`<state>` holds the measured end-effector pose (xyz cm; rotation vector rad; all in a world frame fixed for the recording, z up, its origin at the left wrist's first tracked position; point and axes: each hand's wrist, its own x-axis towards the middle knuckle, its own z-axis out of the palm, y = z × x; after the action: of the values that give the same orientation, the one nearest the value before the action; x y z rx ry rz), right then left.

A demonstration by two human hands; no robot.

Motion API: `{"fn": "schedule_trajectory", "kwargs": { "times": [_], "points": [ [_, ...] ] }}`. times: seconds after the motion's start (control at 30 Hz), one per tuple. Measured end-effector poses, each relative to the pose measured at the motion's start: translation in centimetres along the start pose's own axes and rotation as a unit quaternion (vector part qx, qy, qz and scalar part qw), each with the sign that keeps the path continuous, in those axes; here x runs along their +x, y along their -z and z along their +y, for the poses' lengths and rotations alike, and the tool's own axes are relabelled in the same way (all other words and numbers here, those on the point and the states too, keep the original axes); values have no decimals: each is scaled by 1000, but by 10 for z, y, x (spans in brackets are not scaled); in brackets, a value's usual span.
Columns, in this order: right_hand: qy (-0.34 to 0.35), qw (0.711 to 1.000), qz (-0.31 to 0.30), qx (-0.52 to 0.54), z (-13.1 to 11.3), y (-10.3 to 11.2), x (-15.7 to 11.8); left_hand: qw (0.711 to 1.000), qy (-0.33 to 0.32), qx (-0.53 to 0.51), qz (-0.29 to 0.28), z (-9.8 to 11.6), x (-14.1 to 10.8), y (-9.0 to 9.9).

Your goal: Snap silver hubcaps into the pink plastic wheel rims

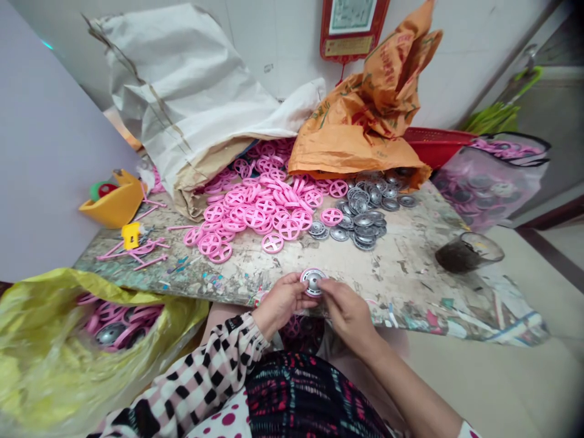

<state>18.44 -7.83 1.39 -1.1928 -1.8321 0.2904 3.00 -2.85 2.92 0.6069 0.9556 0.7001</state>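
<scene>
From my feed I look down over a worn, paint-stained desk (392, 267), with a white paper sack (182, 91) slumped at the upper left and an orange woven bag (365, 121) at the upper centre. A red basket (438, 143) sits behind the desk's far right corner, beside a clear plastic bag (490, 182) of pink and silver parts at the right. A yellow plastic bag (59, 347) at the lower left holds more of the same.

On the desk, a heap of pink plastic wheels (255, 213) spreads across the middle, touching a cluster of silver metal discs (360, 219) to its right. A dark-filled glass cup (468, 252) lies on its side at the right edge. Pink plastic runners (132, 252) and a small yellow plastic piece (131, 235) lie at the left.

Near the desk's front edge, at the lower centre, my left hand (280, 301) and right hand (347, 313) are close together, both clamped on a silver disc in a pink rim (313, 281), which they hold just above the desk.
</scene>
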Motion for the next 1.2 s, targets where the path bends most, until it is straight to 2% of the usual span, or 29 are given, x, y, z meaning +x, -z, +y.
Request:
{"fn": "schedule_trajectory", "kwargs": {
  "times": [0.1, 0.17, 0.27, 0.33, 0.5, 0.63, 0.7, 0.77, 0.83, 0.9, 0.93, 0.97, 1.0, 1.07, 1.13, 1.2],
  "points": [
    [-144, 987, 44, 50, -3, 14, 14, 998, -22, 6, -54, 5, -4, -3],
    [-208, 972, 18, 104, -1, 19, 21, 995, -27, 4, -97, 8, -7, -5],
    [-259, 943, -40, 204, 2, 19, 24, 990, -36, 31, -136, 5, -10, -8],
    [-277, 932, -46, 229, 1, 15, 22, 986, -69, 78, -130, 0, -10, -9],
    [-316, 918, 0, 238, -6, -4, 11, 971, -137, 185, -66, -13, -4, -4],
    [-329, 914, -4, 237, -1, -13, 3, 958, -148, 242, -50, -15, -3, 2],
    [-320, 921, -27, 219, 3, -12, -1, 947, -144, 279, -68, -12, -4, 7],
    [-298, 931, -69, 202, 2, -8, -6, 934, -131, 316, -100, -5, -4, 13],
    [-266, 937, -142, 176, -3, -3, -12, 926, -118, 343, -106, 5, -2, 23],
    [-222, 940, -226, 126, -12, 2, -19, 922, -139, 360, -35, 18, 3, 35],
    [-196, 942, -255, 90, -16, 3, -23, 913, -173, 368, 20, 25, 7, 41],
    [-172, 945, -274, 50, -19, 4, -25, 897, -207, 382, 78, 32, 11, 48],
    [-151, 948, -280, 11, -21, 6, -27, 869, -231, 419, 126, 38, 15, 54],
    [-127, 955, -261, -52, -15, 8, -25, 778, -290, 522, 196, 48, 24, 65],
    [-122, 964, -218, -90, 1, 12, -15, 693, -318, 606, 227, 53, 31, 71],
    [-128, 970, -163, -125, 24, 17, 3, 639, -316, 661, 235, 54, 38, 74]
  ]
}}
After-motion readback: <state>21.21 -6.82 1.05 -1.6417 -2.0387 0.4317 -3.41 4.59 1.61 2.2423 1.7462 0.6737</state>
